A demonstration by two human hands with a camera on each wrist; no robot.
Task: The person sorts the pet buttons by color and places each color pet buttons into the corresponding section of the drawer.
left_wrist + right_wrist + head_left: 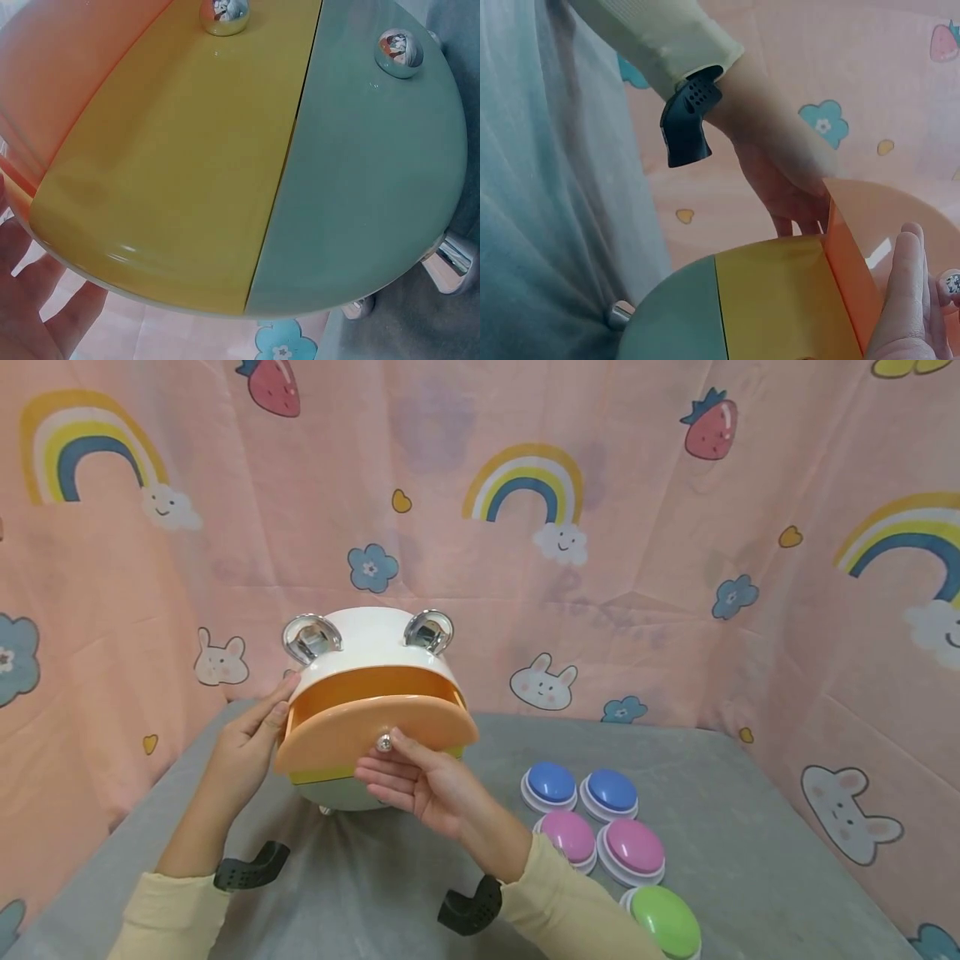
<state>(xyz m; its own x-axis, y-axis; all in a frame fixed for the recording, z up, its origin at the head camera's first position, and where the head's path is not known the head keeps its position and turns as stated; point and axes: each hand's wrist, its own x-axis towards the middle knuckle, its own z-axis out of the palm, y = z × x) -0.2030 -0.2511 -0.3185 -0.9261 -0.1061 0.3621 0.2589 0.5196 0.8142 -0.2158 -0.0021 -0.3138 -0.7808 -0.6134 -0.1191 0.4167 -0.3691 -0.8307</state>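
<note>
A small rounded drawer box (375, 639) with a white shell and two silver ears stands on the table. Its top orange drawer (322, 735) is pulled out; the yellow drawer (187, 150) and grey-green drawer (360, 172) beneath it sit closed. My right hand (427, 785) pinches the silver knob (384, 742) of the orange drawer, thumb above and the other fingers stretched out below. Against the box's left side rests my left hand (243, 743), its fingers fairly straight along the shell. In the right wrist view that left hand (787, 187) is partly hidden behind the box.
Right of the box, on the grey cloth (765, 835), stand round push buttons: two blue (551, 782), two pink (635, 846) and one green (666, 922) near the front. A pink printed curtain (637, 610) hangs behind and at both sides.
</note>
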